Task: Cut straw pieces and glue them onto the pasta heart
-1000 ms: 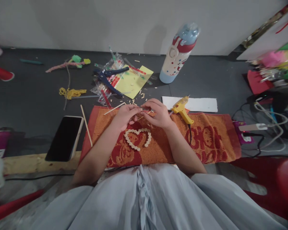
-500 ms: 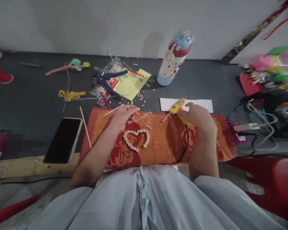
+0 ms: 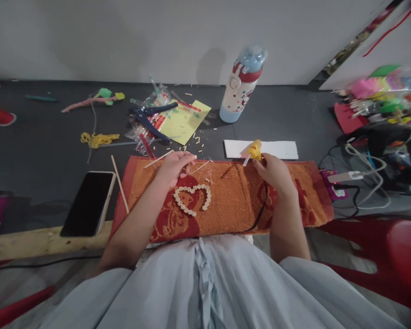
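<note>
My left hand (image 3: 175, 169) is closed in a pinch over the orange towel (image 3: 233, 201), with a tiny pale piece at its fingertips. Just below it on the towel lies a heart outline (image 3: 192, 188) of small pale pieces, with a gap at its lower right. My right hand (image 3: 276, 172) grips a yellow glue gun (image 3: 254, 150), raised over the towel's back edge near a white strip (image 3: 284, 149). The gun's glue stick points down and left, and its black cord runs across the towel. Thin sticks (image 3: 158, 159) lie beside my left hand.
A bottle (image 3: 239, 87) stands behind the towel. Blue pliers (image 3: 150, 119), plastic wrappers and yellow paper (image 3: 192, 119) lie at the back left. A phone (image 3: 88, 203) rests left of the towel. Cables (image 3: 375, 180) and a power strip (image 3: 334, 185) are at the right.
My right hand has lifted the glue gun and turned it, closing its fingers round the handle. My left hand keeps its pinch. The whole view has shifted slightly.
</note>
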`<state>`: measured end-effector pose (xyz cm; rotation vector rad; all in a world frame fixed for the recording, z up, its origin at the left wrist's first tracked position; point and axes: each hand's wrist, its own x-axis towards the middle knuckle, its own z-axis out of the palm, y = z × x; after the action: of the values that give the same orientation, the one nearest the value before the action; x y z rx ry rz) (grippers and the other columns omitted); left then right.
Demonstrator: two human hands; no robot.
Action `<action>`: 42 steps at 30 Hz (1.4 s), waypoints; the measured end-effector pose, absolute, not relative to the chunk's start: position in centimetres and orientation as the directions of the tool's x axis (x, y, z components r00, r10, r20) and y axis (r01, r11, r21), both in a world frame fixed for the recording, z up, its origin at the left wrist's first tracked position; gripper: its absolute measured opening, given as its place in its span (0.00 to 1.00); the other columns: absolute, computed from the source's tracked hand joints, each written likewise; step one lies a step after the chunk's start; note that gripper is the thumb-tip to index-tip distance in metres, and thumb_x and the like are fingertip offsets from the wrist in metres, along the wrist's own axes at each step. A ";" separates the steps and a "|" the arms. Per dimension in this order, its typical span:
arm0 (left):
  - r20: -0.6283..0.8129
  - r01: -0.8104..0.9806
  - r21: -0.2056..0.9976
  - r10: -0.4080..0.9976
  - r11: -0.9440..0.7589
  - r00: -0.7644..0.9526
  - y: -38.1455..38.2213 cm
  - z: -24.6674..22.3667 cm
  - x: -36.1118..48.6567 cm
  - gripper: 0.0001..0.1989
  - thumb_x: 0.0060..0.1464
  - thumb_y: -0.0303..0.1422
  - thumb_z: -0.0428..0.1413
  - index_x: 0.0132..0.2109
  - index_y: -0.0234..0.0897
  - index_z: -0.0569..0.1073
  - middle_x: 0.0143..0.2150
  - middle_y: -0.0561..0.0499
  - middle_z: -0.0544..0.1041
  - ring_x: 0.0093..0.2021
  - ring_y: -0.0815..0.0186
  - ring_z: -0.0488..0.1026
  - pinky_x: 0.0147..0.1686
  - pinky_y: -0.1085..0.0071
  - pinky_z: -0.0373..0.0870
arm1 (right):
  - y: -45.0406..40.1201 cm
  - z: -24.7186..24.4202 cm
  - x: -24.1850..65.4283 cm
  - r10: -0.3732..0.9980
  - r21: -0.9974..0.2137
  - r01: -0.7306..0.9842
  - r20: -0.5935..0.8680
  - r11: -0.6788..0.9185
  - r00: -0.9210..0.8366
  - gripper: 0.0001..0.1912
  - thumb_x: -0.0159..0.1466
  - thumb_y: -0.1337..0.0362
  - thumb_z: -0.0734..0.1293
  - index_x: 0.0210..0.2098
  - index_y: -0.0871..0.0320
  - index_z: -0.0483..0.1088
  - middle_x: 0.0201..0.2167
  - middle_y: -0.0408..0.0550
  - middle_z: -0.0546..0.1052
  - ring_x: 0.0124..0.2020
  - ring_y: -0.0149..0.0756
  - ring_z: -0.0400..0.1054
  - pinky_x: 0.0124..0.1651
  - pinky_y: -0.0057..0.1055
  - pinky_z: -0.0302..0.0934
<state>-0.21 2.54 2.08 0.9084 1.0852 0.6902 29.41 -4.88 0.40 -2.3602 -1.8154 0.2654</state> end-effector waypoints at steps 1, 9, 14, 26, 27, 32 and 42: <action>-0.433 -0.041 0.881 0.839 0.471 0.331 2.5 2.0 -0.2 0.08 0.42 0.33 0.62 0.28 0.33 0.71 0.24 0.55 0.71 0.15 0.80 0.60 0.11 0.79 0.45 | -5.0 0.4 29.6 0.965 -0.267 0.928 -0.045 -0.261 0.258 0.14 0.64 0.55 0.58 0.32 0.58 0.68 0.28 0.53 0.75 0.28 0.39 0.65 0.30 0.32 0.49; -0.435 -0.040 0.882 0.844 0.470 0.314 2.5 2.2 -0.1 0.09 0.42 0.33 0.62 0.29 0.33 0.71 0.24 0.55 0.71 0.15 0.80 0.60 0.11 0.80 0.45 | -5.6 -0.4 30.8 0.877 -0.829 0.470 -0.047 -0.301 0.478 0.18 0.64 0.51 0.56 0.33 0.57 0.68 0.26 0.47 0.72 0.27 0.34 0.65 0.30 0.31 0.59; -0.442 -0.055 0.876 0.842 0.480 0.310 2.6 2.5 0.0 0.10 0.40 0.33 0.62 0.29 0.33 0.70 0.24 0.56 0.71 0.16 0.80 0.60 0.11 0.81 0.46 | -5.7 -0.1 29.9 0.897 -0.988 0.037 -0.121 -0.150 0.425 0.18 0.63 0.51 0.56 0.39 0.57 0.68 0.29 0.46 0.72 0.24 0.32 0.67 0.26 0.31 0.64; -0.431 -0.148 0.860 0.850 0.488 0.302 2.9 2.2 -0.5 0.12 0.39 0.35 0.63 0.28 0.32 0.70 0.24 0.57 0.70 0.16 0.81 0.59 0.11 0.82 0.46 | -4.8 1.2 23.6 0.979 -0.948 -0.315 -0.101 -0.040 0.179 0.17 0.57 0.50 0.69 0.37 0.58 0.73 0.23 0.40 0.66 0.18 0.24 0.56 0.12 0.21 0.51; -0.435 -0.153 0.857 0.849 0.493 0.301 2.9 2.3 -0.5 0.12 0.39 0.35 0.63 0.28 0.32 0.70 0.24 0.57 0.70 0.16 0.81 0.59 0.11 0.82 0.46 | -4.8 1.2 23.0 0.982 -0.948 -0.316 -0.098 -0.043 0.163 0.18 0.58 0.50 0.69 0.37 0.58 0.73 0.23 0.41 0.67 0.18 0.23 0.56 0.12 0.21 0.51; -0.434 -0.208 0.836 0.844 0.507 0.315 2.9 2.8 -0.6 0.10 0.39 0.33 0.62 0.28 0.33 0.70 0.24 0.57 0.69 0.16 0.82 0.58 0.12 0.82 0.46 | -4.9 0.8 20.8 0.992 -0.934 -0.344 -0.118 -0.098 0.036 0.17 0.57 0.49 0.69 0.32 0.58 0.71 0.21 0.40 0.68 0.18 0.24 0.59 0.13 0.21 0.54; -0.434 -0.260 0.817 0.846 0.515 0.310 2.8 2.9 -0.5 0.12 0.36 0.33 0.64 0.28 0.32 0.70 0.22 0.57 0.70 0.15 0.82 0.58 0.11 0.83 0.46 | -5.0 0.8 19.6 0.980 -0.950 -0.247 -0.174 -0.192 -0.093 0.22 0.54 0.44 0.70 0.28 0.59 0.69 0.20 0.42 0.70 0.17 0.26 0.61 0.13 0.23 0.58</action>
<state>-0.52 2.84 2.86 0.7069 0.9961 0.8160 19.62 -5.03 0.77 -1.1105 -0.9706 1.5077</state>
